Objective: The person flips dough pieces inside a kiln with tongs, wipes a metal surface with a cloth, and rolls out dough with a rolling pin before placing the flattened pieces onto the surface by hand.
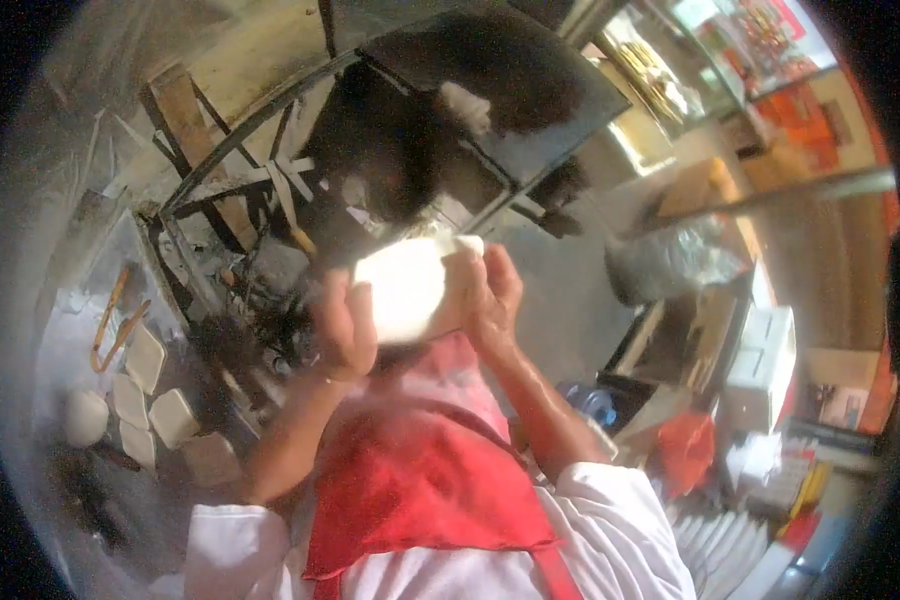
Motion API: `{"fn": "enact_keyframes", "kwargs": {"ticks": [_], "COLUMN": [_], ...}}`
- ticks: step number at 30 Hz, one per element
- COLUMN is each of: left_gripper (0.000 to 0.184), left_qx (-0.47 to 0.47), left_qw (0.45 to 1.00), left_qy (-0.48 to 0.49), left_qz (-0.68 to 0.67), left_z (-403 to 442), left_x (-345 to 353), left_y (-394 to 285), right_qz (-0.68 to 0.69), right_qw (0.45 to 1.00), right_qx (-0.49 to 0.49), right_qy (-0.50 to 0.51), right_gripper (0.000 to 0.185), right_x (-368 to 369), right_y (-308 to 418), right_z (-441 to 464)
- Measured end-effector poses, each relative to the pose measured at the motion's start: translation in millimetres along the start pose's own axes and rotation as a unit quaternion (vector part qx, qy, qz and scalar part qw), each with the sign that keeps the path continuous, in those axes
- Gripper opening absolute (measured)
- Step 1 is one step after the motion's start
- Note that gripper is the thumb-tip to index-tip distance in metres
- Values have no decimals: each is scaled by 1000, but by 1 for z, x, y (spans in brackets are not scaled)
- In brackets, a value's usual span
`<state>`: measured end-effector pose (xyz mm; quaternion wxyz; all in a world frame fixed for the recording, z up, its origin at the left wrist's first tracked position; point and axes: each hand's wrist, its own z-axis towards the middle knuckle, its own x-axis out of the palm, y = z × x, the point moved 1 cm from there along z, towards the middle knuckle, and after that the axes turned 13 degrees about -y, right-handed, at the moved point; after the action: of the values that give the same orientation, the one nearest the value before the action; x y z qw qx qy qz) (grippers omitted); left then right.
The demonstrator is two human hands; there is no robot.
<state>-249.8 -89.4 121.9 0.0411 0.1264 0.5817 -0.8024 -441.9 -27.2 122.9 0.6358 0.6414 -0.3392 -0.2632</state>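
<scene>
A pale, flat, roughly rectangular slab is held up in front of the red apron. My left hand grips its left edge, the fingers closed against it. On the opposite edge my right hand holds the slab, with fingers wrapped round its upper corner. The slab's surface is overexposed, so its detail is lost. Several similar pale flat pieces lie on the surface at the lower left, beside a round whitish object and brown tongs.
Beyond the hands is a dark, sooty opening with a metal frame. A white box, a red plastic bag, a clear plastic bag and a blue bottle stand at the right. Glass shelving is at the upper right.
</scene>
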Motion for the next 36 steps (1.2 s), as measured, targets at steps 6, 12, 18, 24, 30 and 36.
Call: {"fn": "enact_keyframes", "kwargs": {"ticks": [6,12,18,24,30,36], "left_gripper": [17,58,65,51,49,35], "left_qx": [-74,-167,-137,-309,-343,-72], "left_qw": [991,985,989,950,902,695], "left_qy": [-100,-35,-13,-19,-207,-227], "left_qz": [39,19,59,-34,162,679], "left_z": [74,265,349,172,-51,-239], "left_x": [88,173,206,126,-69,-346], "left_y": [55,55,102,150,164,242], "right_qz": [-106,-106,-510,-308,-285,-54], "right_qw": [975,980,754,826,862,880], "right_qx": [155,64,-381,-354,-122,62], "right_qy": [121,157,160,312,401,468], "right_gripper": [27,35,50,44,46,37], "right_x": [9,72,91,62,56,6], "right_y": [-30,12,-58,-96,-87,-145], "right_z": [154,362,593,490,250,37]}}
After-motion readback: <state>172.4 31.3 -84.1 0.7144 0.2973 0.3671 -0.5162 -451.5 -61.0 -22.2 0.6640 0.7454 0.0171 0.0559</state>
